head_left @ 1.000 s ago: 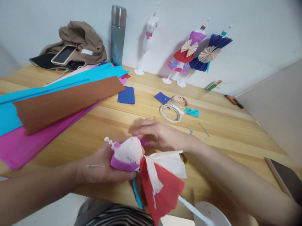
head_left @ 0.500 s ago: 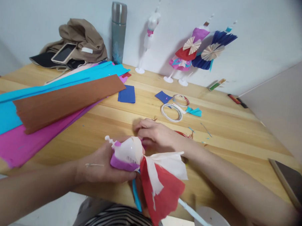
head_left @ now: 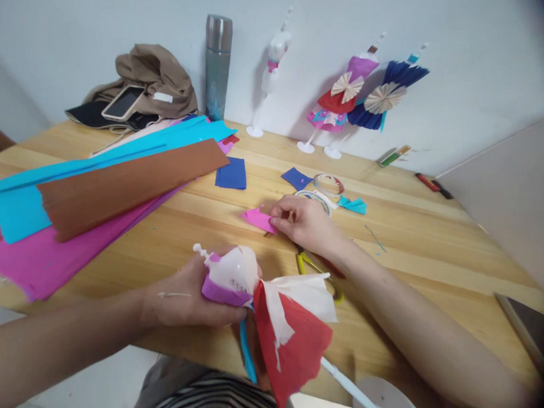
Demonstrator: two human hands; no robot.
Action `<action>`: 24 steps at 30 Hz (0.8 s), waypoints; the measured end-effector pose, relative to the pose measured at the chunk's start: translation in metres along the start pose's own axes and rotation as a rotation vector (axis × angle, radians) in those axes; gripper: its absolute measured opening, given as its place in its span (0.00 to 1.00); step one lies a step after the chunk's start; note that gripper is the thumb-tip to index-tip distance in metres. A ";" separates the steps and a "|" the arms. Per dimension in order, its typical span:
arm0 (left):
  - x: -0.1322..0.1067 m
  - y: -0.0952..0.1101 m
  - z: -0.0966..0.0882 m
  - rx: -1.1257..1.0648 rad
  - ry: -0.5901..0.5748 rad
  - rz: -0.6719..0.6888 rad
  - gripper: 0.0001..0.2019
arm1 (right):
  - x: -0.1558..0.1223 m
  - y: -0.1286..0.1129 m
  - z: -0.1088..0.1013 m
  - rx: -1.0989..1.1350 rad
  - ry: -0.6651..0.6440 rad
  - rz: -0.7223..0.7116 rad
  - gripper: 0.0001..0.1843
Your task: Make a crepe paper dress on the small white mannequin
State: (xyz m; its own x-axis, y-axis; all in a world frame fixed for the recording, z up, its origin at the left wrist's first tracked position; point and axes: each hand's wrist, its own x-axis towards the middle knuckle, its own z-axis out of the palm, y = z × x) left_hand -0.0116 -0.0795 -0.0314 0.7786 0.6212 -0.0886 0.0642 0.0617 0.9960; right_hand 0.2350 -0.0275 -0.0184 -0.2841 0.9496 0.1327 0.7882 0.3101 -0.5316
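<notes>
Mannequin [head_left: 236, 270] looks like smooth white plastic, pretty glossy up top. The red skirt [head_left: 302, 343] on it is matt paper, kinda rough-edged, and the pink scrap [head_left: 258, 220] looks papery too. Tabletop's [head_left: 194, 218] smooth grained wood. Flask [head_left: 216, 84] has a shiny metal cap [head_left: 219, 33], duller body. Brown bundle [head_left: 154, 69]? Matt cloth.

A strip of bare tabletop [head_left: 194, 218], with room for a hand to pass, runs between the paper sheets [head_left: 133, 186] and the left hand [head_left: 178, 290], up to the pink paper piece [head_left: 259, 219] in the right hand [head_left: 307, 223]. Just beyond that hand the tape rolls [head_left: 340, 183] stand in the way, while a yellow-handled tool [head_left: 302, 263] (partly hidden) crowds the gap between right forearm [head_left: 398, 312] and doll form [head_left: 237, 274]. Right of the forearm, open wood stretches to a dark flat object [head_left: 525, 326].
</notes>
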 end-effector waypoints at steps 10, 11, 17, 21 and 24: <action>0.001 0.000 0.002 -0.044 -0.024 -0.021 0.16 | -0.006 0.006 -0.018 -0.038 -0.009 0.081 0.06; 0.001 0.000 0.002 -0.045 -0.034 -0.019 0.15 | -0.007 0.005 -0.018 -0.035 -0.025 0.060 0.05; 0.000 0.001 0.002 -0.047 -0.007 -0.024 0.16 | -0.008 0.003 -0.007 0.023 -0.085 -0.086 0.07; -0.001 -0.002 0.003 -0.057 -0.026 -0.082 0.16 | -0.011 -0.002 -0.003 0.069 -0.133 -0.153 0.08; -0.001 -0.001 0.005 -0.090 -0.041 -0.104 0.15 | -0.013 -0.007 0.001 0.085 -0.193 -0.224 0.08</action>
State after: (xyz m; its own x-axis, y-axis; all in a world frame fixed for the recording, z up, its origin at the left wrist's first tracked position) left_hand -0.0093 -0.0843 -0.0322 0.7955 0.5757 -0.1891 0.0909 0.1952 0.9765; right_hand 0.2323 -0.0424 -0.0172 -0.5509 0.8289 0.0973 0.6481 0.4984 -0.5758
